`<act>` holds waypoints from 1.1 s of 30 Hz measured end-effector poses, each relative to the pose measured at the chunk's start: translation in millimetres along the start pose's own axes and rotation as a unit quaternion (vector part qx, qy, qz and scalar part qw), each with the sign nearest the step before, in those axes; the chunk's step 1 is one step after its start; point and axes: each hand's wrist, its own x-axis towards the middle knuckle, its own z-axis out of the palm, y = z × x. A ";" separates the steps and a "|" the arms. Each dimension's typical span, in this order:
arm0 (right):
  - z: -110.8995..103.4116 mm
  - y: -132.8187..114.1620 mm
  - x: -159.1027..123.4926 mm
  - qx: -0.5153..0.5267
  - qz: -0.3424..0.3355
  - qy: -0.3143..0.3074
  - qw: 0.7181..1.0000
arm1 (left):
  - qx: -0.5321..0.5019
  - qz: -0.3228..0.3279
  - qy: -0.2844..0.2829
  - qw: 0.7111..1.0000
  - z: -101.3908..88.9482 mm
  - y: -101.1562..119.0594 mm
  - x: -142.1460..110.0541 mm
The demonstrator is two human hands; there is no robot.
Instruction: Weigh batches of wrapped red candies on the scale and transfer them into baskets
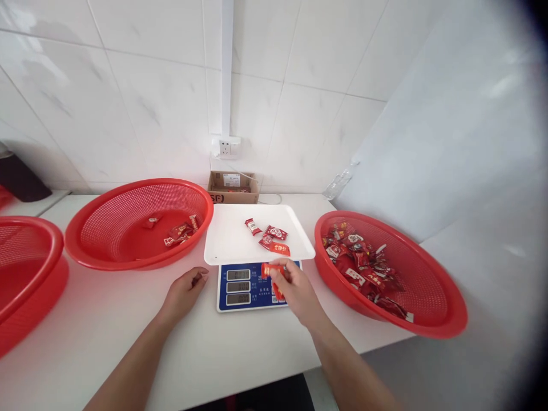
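My right hand (295,285) is above the keypad side of a blue-and-white electronic scale (257,302), its fingers closed on red-wrapped candies (268,270). More red wrapper shows below the fingers. On the scale's white weighing tray (231,237) lie several red packets, among them a small red-and-white candy (252,226) and an orange-red packet (280,249). Left of the scale, my left hand (184,294) rests by the table with its fingers curled in and nothing visible in them. The scale's displays (238,287) are lit too faintly to read with certainty.
A red basket (445,308) heaped with wrapped sweets stands at right. Another red basket (103,251) at left holds several packets, and a third basket (38,308) is cut off by the left edge. Behind the scale sit a cardboard box (235,198) and a wall socket (226,148).
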 end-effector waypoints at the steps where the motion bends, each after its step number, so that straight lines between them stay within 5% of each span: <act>1: 0.5 -7.9 9.8 -0.003 -0.011 0.001 1.000 | -0.001 0.001 0.000 1.000 0.0 -0.1 0.2; 7: 1.7 -26.1 33.2 0.051 -0.029 0.006 0.998 | -0.007 -0.003 0.008 1.000 -1.7 2.6 -2.1; 12: -20.3 0.4 0.8 0.130 -0.017 0.008 0.991 | -0.010 -0.013 -0.002 1.000 -1.2 3.5 -2.2; 17: -50.0 28.0 -32.2 0.126 0.048 0.006 0.991 | -0.004 -0.019 -0.013 1.000 0.6 3.8 -1.5; 21: -58.8 35.5 -34.7 0.071 0.032 0.013 0.997 | 0.001 -0.021 -0.018 1.000 0.8 4.2 -2.3; 26: -44.5 30.6 -15.8 -0.117 -0.071 0.048 0.989 | -0.003 -0.022 -0.008 1.000 0.3 3.9 -1.2; 33: -10.2 0.7 27.6 -0.292 -0.333 0.035 0.896 | -0.004 -0.019 0.005 1.000 -0.5 2.5 -2.8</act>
